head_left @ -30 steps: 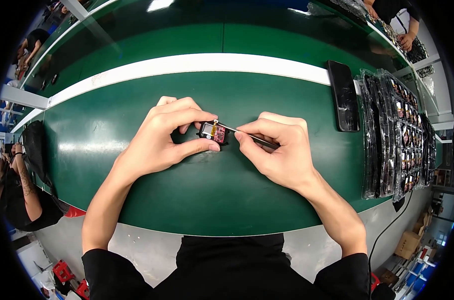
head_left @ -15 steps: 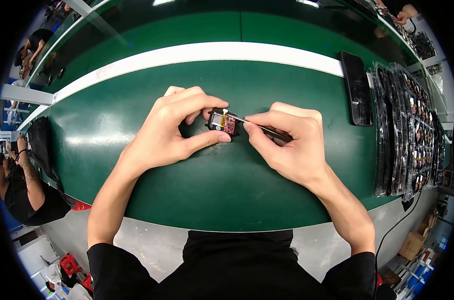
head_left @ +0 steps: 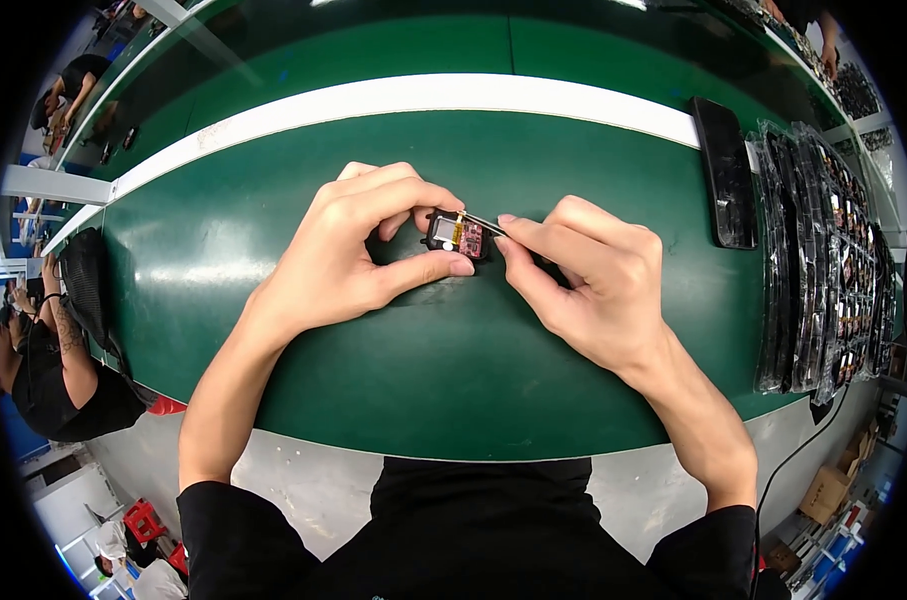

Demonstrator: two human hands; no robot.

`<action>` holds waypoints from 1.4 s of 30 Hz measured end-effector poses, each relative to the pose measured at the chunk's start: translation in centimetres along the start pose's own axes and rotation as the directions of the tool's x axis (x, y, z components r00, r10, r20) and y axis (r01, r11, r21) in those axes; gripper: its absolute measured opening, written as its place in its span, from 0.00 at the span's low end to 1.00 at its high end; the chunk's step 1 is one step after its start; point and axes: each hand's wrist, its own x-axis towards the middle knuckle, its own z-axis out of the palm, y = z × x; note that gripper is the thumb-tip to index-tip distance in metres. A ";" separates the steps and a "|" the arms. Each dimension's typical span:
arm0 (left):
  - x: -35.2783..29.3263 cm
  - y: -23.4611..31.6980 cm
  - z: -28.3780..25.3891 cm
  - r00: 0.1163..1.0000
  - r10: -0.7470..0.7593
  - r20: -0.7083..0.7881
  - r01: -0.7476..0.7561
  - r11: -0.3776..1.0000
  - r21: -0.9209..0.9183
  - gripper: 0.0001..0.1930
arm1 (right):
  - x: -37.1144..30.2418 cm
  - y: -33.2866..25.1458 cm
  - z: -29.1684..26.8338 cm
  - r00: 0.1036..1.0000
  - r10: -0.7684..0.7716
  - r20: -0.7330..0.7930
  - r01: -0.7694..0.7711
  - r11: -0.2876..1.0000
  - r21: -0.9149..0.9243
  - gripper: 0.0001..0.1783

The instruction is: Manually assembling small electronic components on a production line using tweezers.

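Note:
Between the thumb and forefinger of my left hand [head_left: 358, 245] sits a small black device housing [head_left: 457, 236], its inside facing up. A red circuit board, a silvery rectangular part and a strip of yellow tape show in it. My right hand [head_left: 598, 275] is closed in a pinch on slim metal tweezers [head_left: 487, 224]. Their tips reach the top edge of the housing, by the yellow strip. Whether the tips grip anything is too small to tell. Both hands are just above the green work table [head_left: 453, 370].
At the right end of the table stand several stacked clear plastic trays [head_left: 813, 270] filled with small parts. A black flat slab-like object [head_left: 725, 175] lies beside them. A white rail [head_left: 413, 95] crosses behind my hands. At far left a person [head_left: 68, 370] sits near a black mesh bag [head_left: 81, 280].
The tweezer tips have moved from the right side of the circuit board up to the housing's top edge. Hands and housing appear slightly further right in the view.

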 end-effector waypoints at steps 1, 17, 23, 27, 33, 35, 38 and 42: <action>0.0 -0.1 0.0 1.000 0.014 0.001 -0.014 1.000 -0.004 0.26 | 0.0 0.0 0.0 1.000 -0.001 0.015 0.001 1.000 -0.004 0.13; 0.0 -1.6 -1.5 0.989 0.052 0.141 -0.035 0.992 -0.120 0.27 | 0.6 -0.4 -1.4 0.962 0.207 0.179 -0.244 0.944 0.223 0.05; 0.0 -1.6 -1.3 0.989 0.059 0.139 -0.042 0.991 -0.126 0.27 | 0.5 -0.4 -1.2 0.963 0.194 0.184 -0.234 0.946 0.223 0.04; 0.0 -1.5 -1.5 0.988 0.057 0.142 -0.044 0.994 -0.096 0.26 | 0.5 -0.5 -1.1 0.962 0.205 0.183 -0.245 0.941 0.233 0.04; 0.1 -1.7 -1.2 0.989 0.068 0.132 -0.050 0.990 -0.133 0.27 | 0.5 -0.4 -1.2 0.957 0.214 0.194 -0.255 0.941 0.224 0.04; 0.0 -1.5 -1.4 0.988 0.074 0.134 -0.062 0.994 -0.091 0.26 | 0.5 -0.4 -1.2 0.957 0.212 0.200 -0.255 0.942 0.218 0.04; 0.0 -1.6 -1.4 0.986 0.078 0.147 -0.066 0.994 -0.086 0.26 | 0.4 -0.3 -0.9 0.964 0.194 0.183 -0.233 0.947 0.221 0.03; 0.1 -1.8 -1.4 0.986 0.082 0.142 -0.065 0.991 -0.116 0.26 | 0.3 -0.3 -1.1 0.964 0.192 0.182 -0.232 0.944 0.235 0.03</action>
